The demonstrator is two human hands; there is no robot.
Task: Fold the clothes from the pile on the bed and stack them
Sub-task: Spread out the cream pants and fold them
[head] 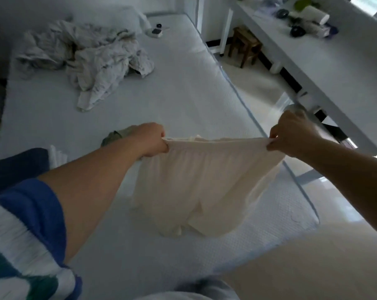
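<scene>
A cream pair of shorts [205, 182] hangs stretched by its waistband above the near part of the white bed [183, 87]. My left hand [153, 140] grips the waistband's left end, and my right hand [291, 135] pinches its right end. The leg hems touch the mattress. A crumpled pile of pale clothes [90, 57] lies at the far left of the bed. A greenish garment [114, 137] shows just behind my left wrist, mostly hidden.
A dark blue fabric [16, 165] lies at the bed's left near edge. Small objects [156, 31] sit near the pillow at the far end. A white shelf [313, 50] with items runs along the right, with a wooden stool [245, 46] on the floor.
</scene>
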